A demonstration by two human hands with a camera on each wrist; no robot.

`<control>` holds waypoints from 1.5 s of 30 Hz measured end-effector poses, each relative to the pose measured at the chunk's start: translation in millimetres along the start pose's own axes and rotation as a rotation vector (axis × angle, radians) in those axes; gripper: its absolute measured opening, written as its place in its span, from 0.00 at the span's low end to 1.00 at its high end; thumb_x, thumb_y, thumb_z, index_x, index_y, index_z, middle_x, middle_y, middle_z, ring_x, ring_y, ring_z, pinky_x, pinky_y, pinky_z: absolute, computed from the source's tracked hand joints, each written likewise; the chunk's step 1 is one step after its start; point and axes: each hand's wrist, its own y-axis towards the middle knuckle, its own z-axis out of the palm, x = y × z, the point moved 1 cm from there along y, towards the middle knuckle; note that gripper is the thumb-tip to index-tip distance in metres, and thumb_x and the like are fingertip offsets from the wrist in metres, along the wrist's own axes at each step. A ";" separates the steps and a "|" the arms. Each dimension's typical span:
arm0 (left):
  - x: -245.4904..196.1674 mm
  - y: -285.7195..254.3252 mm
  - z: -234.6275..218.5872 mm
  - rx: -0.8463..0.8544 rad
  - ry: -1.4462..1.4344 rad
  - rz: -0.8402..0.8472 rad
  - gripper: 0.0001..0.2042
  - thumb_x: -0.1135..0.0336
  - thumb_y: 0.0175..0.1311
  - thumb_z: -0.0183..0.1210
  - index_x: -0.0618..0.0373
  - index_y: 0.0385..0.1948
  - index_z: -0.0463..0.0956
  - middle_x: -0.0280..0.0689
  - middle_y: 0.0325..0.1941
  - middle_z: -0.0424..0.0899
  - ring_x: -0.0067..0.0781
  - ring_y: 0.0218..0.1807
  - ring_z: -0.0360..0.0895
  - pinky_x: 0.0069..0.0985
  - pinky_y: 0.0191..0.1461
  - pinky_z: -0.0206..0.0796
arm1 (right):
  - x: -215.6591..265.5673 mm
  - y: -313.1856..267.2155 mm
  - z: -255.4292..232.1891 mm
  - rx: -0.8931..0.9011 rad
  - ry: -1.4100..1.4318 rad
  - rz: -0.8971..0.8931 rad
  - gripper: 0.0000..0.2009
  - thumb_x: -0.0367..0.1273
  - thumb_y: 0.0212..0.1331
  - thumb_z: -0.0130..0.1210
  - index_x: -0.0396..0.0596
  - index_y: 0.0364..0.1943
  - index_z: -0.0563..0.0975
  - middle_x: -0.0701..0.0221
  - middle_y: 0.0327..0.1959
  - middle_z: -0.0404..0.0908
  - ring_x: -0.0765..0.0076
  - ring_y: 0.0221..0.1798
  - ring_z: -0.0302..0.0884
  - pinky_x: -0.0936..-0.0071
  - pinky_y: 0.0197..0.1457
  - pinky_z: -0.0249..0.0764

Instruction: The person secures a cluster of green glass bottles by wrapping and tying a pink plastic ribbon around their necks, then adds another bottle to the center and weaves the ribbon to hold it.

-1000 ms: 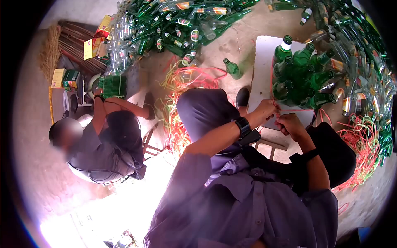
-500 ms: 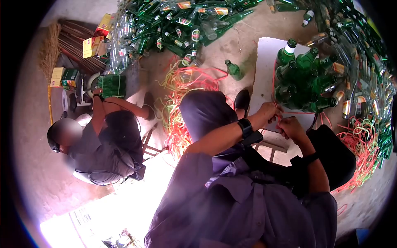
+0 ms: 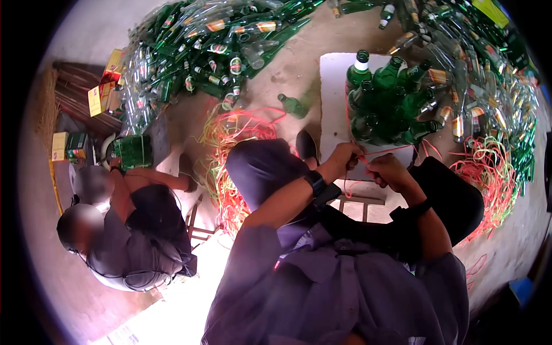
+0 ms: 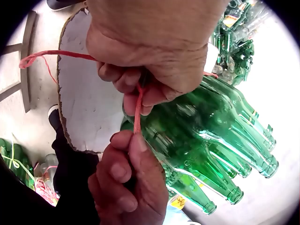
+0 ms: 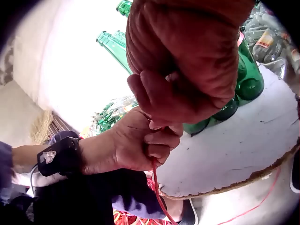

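Red strap (image 4: 138,112) was pinched by both hands: gripped in the curled fingers of the left hand (image 3: 343,160), and held between thumb and fingers of the right hand (image 3: 390,171). Strap was also run along the side of a cluster of green bottles (image 3: 386,100), stood upright just beyond the hands on a white board (image 3: 332,95). One neck was wrapped in a white label; contents could not be told. A single green bottle (image 3: 292,106) was left on the floor, left of the board. Tangled straps (image 3: 225,172) were strewn on both sides of the person's legs. Loose green and clear bottles (image 3: 236,66), some labelled, were heaped farther out, left and right. Far left, a bundle of green bottles (image 3: 133,150) was placed by a second person (image 3: 135,230); cartons (image 3: 103,98) were set nearby, insides hidden.
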 end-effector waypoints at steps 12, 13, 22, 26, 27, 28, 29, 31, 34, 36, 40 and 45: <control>-3.5 -8.8 -2.0 0.151 -0.034 0.063 0.07 0.68 0.54 0.59 0.58 0.33 0.79 0.34 0.29 0.79 0.16 0.16 0.59 0.17 0.18 0.46 | 6.7 6.2 -7.5 0.124 0.570 0.012 0.10 0.35 0.65 0.55 0.42 0.40 0.79 0.73 0.34 0.76 0.88 0.20 0.61 0.88 0.18 0.55; -3.8 -9.2 -2.2 0.190 -0.025 0.084 0.08 0.67 0.55 0.60 0.58 0.34 0.79 0.35 0.30 0.80 0.15 0.16 0.60 0.16 0.18 0.47 | 4.2 7.8 -7.2 0.112 0.573 -0.005 0.10 0.36 0.67 0.55 0.43 0.43 0.79 0.77 0.34 0.74 0.90 0.21 0.60 0.90 0.18 0.54; 2.7 -7.6 -4.6 0.051 0.040 0.115 0.03 0.71 0.61 0.60 0.59 0.34 0.78 0.37 0.30 0.81 0.18 0.17 0.64 0.18 0.18 0.49 | 10.3 2.6 -3.8 0.064 0.628 -0.039 0.11 0.38 0.63 0.60 0.47 0.44 0.80 0.77 0.36 0.77 0.88 0.24 0.65 0.90 0.21 0.56; 4.3 -3.7 -5.7 0.006 -0.026 0.083 0.04 0.71 0.61 0.61 0.60 0.33 0.78 0.37 0.28 0.80 0.19 0.17 0.64 0.20 0.18 0.49 | 8.7 3.0 0.4 -0.002 0.387 0.026 0.11 0.37 0.61 0.60 0.49 0.44 0.82 0.76 0.35 0.79 0.84 0.25 0.67 0.85 0.21 0.59; 3.3 -4.6 -4.4 -0.029 -0.011 0.082 0.04 0.71 0.61 0.61 0.60 0.31 0.79 0.38 0.27 0.81 0.20 0.17 0.64 0.21 0.18 0.50 | 4.2 4.9 -0.7 -0.002 0.388 0.029 0.11 0.37 0.61 0.60 0.49 0.44 0.82 0.76 0.35 0.79 0.84 0.25 0.67 0.85 0.21 0.59; 2.1 -5.7 -3.0 -0.064 0.005 0.081 0.04 0.71 0.60 0.61 0.61 0.30 0.79 0.38 0.26 0.81 0.21 0.17 0.65 0.22 0.18 0.50 | -3.4 8.8 -2.6 -0.011 0.267 0.047 0.10 0.36 0.60 0.60 0.49 0.43 0.82 0.76 0.34 0.80 0.83 0.25 0.68 0.83 0.21 0.60; 0.9 -6.8 -0.9 -0.066 0.005 0.078 0.04 0.71 0.60 0.61 0.61 0.30 0.79 0.38 0.26 0.81 0.21 0.17 0.65 0.22 0.18 0.50 | -10.0 12.7 -3.4 -0.020 0.145 0.063 0.10 0.35 0.60 0.60 0.48 0.42 0.82 0.75 0.33 0.81 0.81 0.25 0.69 0.81 0.21 0.61; -0.2 -6.4 1.5 -0.129 0.059 0.074 0.06 0.69 0.60 0.62 0.61 0.26 0.79 0.39 0.24 0.81 0.23 0.16 0.66 0.23 0.18 0.50 | -18.4 16.6 1.2 -0.117 0.131 0.076 0.09 0.33 0.60 0.59 0.47 0.42 0.83 0.74 0.32 0.81 0.81 0.26 0.70 0.82 0.21 0.61; -1.5 -7.4 2.0 -0.181 0.119 0.083 0.08 0.67 0.59 0.63 0.61 0.25 0.79 0.41 0.24 0.82 0.24 0.15 0.67 0.24 0.17 0.51 | -27.5 24.2 3.5 -0.246 0.243 0.039 0.08 0.29 0.59 0.59 0.45 0.42 0.82 0.74 0.30 0.80 0.80 0.26 0.70 0.82 0.22 0.60; -3.2 -7.9 1.0 -0.200 0.176 0.072 0.08 0.66 0.59 0.63 0.61 0.25 0.79 0.42 0.23 0.82 0.25 0.14 0.68 0.25 0.17 0.51 | -30.9 28.4 4.2 -0.271 0.370 -0.008 0.08 0.27 0.59 0.58 0.45 0.42 0.82 0.74 0.29 0.78 0.79 0.26 0.70 0.81 0.22 0.60; -9.5 -10.5 5.0 -0.240 0.254 0.010 0.10 0.63 0.58 0.64 0.60 0.24 0.79 0.41 0.21 0.81 0.26 0.14 0.68 0.25 0.15 0.49 | -33.1 32.2 6.6 -0.288 0.561 -0.122 0.10 0.24 0.58 0.56 0.43 0.43 0.81 0.76 0.28 0.75 0.79 0.27 0.71 0.80 0.23 0.60; -6.9 -4.2 -0.3 -0.189 0.227 -0.009 0.10 0.63 0.58 0.64 0.61 0.23 0.79 0.38 0.18 0.78 0.26 0.14 0.69 0.25 0.15 0.49 | -40.3 39.8 9.4 -0.249 0.610 -0.177 0.10 0.25 0.58 0.57 0.41 0.45 0.80 0.75 0.31 0.77 0.78 0.28 0.73 0.81 0.24 0.62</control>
